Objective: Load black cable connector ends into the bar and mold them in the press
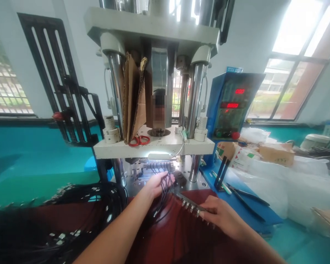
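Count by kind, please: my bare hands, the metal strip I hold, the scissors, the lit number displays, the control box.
Bare hands (left, right): 2
Metal strip: 1
Red-handled scissors: 1
Red number displays (upper, lower): 2
Blue control box: 1
Total: 7

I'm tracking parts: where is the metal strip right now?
In the head view, the metal strip is right of centre, low down, held by the right hand over the dark red surface, its far end near the black cables in the left hand.
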`<state>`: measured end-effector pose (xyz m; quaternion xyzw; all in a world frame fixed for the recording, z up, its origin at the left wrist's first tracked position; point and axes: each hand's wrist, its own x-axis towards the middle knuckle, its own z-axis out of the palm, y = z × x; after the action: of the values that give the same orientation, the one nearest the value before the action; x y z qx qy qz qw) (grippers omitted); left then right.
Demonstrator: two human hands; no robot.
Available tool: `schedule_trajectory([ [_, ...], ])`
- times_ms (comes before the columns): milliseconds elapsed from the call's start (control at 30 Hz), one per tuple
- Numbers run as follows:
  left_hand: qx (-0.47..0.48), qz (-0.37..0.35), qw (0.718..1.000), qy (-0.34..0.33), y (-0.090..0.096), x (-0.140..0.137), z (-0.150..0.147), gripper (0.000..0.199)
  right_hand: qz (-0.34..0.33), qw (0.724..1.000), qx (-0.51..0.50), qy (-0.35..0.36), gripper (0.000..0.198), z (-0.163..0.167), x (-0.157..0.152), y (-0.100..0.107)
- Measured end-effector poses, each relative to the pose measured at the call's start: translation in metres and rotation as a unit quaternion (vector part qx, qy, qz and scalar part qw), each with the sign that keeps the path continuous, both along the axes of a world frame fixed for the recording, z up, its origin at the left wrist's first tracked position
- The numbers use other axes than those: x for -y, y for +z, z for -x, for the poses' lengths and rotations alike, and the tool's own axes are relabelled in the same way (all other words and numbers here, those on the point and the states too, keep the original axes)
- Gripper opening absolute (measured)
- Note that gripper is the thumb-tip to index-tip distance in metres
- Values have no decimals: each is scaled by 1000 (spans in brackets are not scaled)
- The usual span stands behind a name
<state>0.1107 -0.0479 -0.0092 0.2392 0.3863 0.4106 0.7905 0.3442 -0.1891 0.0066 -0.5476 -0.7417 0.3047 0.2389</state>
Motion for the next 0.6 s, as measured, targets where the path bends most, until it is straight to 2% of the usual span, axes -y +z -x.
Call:
schedule_trajectory([
  [133,21,11,999,-23,-3,15,7,21,-10,999,37,15,24,3,-8,3],
  [233,31,15,999,-34,-4,24,9,16,-37,995,81,55,23,15,-33,17],
  [300,30,15,999,-33,-3,27,8,14,-85,988,116,53,25,32,-63,27],
  [400,17,18,999,-29,0,27,7,13,-130,982,135,2,27,65,-123,37],
  [500,-5,27,999,-27,0,23,6,17,-124,978,163,-46,28,93,-175,39],
  [600,-26,33,999,-25,-1,20,4,21,-103,975,190,-49,30,107,-204,36],
])
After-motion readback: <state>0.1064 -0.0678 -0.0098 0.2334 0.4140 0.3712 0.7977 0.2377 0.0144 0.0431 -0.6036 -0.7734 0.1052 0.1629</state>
